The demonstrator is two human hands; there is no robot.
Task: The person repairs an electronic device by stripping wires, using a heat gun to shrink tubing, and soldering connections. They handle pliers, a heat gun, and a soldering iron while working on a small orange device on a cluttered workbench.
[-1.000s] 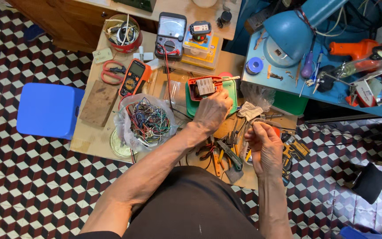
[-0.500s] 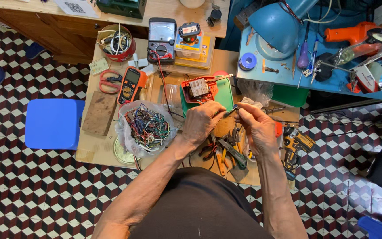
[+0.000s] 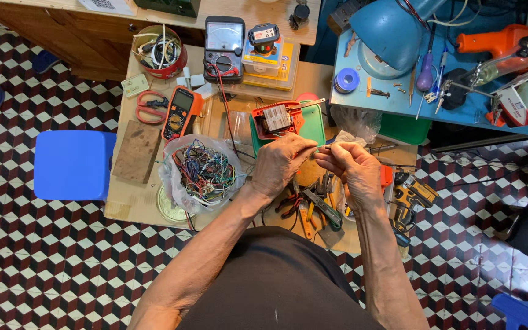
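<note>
My left hand (image 3: 281, 162) and my right hand (image 3: 351, 171) meet fingertip to fingertip above the small wooden table (image 3: 123, 205). Both pinch the same thin pale wire (image 3: 321, 146), which runs between them. Just beyond my left fingers lies an orange electrical part (image 3: 275, 119) with a white block in it, resting on a green tray (image 3: 313, 125). A clear bag of coloured wires (image 3: 201, 172) sits to the left of my left wrist. Pliers and other hand tools (image 3: 313, 205) lie under my hands.
An orange multimeter (image 3: 179, 113), red scissors (image 3: 148, 104) and a wood block (image 3: 138, 150) lie at the table's left. A black meter (image 3: 224, 40) and a red tin (image 3: 160, 54) stand at the back. A blue stool (image 3: 71, 165) is left; a blue lamp (image 3: 386, 32) and a yellow drill (image 3: 414, 195) are right.
My left hand drew back from the orange part. My right hand rose and moved left to meet it, and both now pinch the thin wire.
</note>
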